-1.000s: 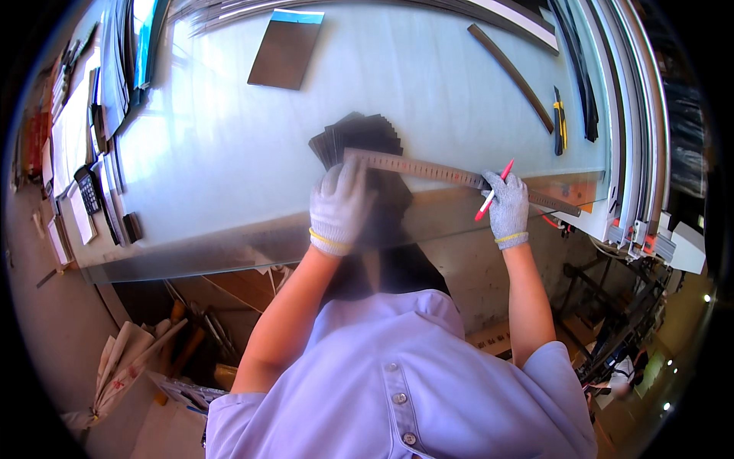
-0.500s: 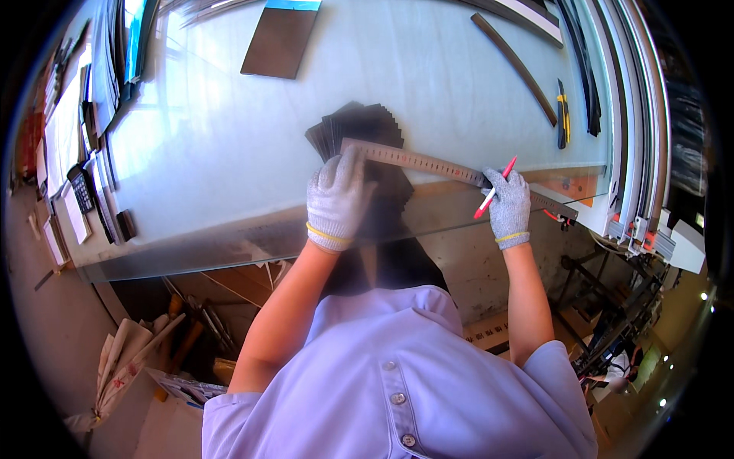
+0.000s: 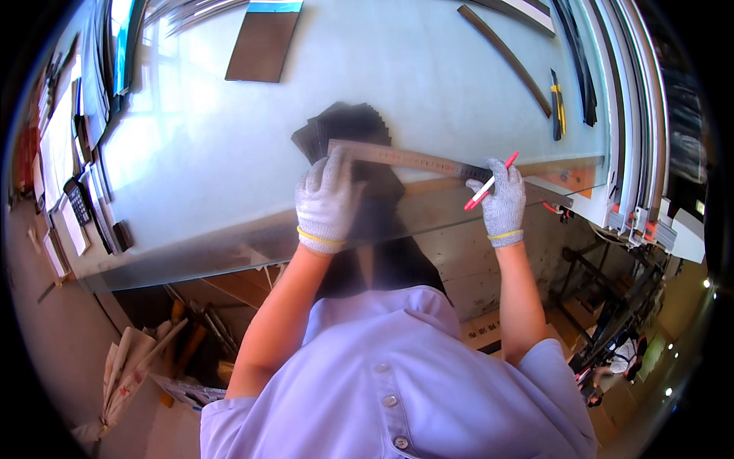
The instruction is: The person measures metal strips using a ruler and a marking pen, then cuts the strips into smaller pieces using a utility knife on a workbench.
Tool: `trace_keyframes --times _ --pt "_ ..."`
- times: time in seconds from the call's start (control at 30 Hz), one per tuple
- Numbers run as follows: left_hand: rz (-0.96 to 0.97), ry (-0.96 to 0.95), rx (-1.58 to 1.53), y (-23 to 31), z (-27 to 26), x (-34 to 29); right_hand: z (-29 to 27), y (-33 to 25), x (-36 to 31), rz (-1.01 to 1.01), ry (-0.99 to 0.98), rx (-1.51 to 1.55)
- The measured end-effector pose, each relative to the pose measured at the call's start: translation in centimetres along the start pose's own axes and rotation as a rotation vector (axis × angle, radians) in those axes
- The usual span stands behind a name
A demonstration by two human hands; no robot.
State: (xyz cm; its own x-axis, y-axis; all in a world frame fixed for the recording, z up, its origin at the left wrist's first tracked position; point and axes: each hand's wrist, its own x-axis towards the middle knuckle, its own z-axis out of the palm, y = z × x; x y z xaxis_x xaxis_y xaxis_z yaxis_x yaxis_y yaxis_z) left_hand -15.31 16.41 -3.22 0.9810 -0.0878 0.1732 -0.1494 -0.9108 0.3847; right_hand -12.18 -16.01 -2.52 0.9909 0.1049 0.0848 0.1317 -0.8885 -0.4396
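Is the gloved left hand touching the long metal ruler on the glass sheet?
Touching. In the head view, the left hand lies flat over the near end of the long metal ruler.

We see a dark calculator (image 3: 76,200) with a small screen at the table's left edge | a brown cardboard box (image 3: 483,333) with dark print under the table | an orange label (image 3: 569,180) near the right edge.
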Motion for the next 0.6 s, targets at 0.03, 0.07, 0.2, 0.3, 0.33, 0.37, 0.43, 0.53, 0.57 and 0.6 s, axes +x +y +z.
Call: trace_keyframes --times 0.03,0.07,0.2,0.3,0.33,0.37,0.43,0.53,0.57,0.6 --pt "0.005 0.011 0.008 0.0 0.2 -0.1 0.7 -0.6 0.0 0.032 0.082 0.161" --pt "0.010 0.022 0.017 -0.2 0.4 -0.2 0.9 -1.6 0.0 0.033 0.086 0.319" --pt "0.020 0.024 0.027 -0.3 0.5 -0.3 4.1 -6.1 1.2 -0.004 0.147 0.645" --pt "0.027 0.025 0.029 -0.3 0.7 -0.3 6.8 -9.4 1.0 0.267 0.116 0.917" --pt "0.028 0.025 0.034 -0.3 0.7 -0.3 6.4 -11.2 1.9 0.263 0.108 1.033" --pt "0.030 0.025 0.039 -0.3 0.7 -0.3 7.0 -11.4 2.1 0.190 0.124 0.953" --pt "0.027 0.016 0.043 -0.3 0.6 -0.3 7.9 -11.3 2.7 0.046 0.151 0.786" --pt "0.023 0.007 0.047 -0.2 0.6 -0.2 7.9 -11.6 3.2 0.031 0.180 0.669" --pt "0.022 0.003 0.046 -0.1 0.5 -0.2 7.9 -11.6 3.4 0.035 0.179 0.645" --pt "0.020 0.000 0.043 -0.1 0.5 -0.2 7.8 -11.7 3.6 0.021 0.185 0.635"
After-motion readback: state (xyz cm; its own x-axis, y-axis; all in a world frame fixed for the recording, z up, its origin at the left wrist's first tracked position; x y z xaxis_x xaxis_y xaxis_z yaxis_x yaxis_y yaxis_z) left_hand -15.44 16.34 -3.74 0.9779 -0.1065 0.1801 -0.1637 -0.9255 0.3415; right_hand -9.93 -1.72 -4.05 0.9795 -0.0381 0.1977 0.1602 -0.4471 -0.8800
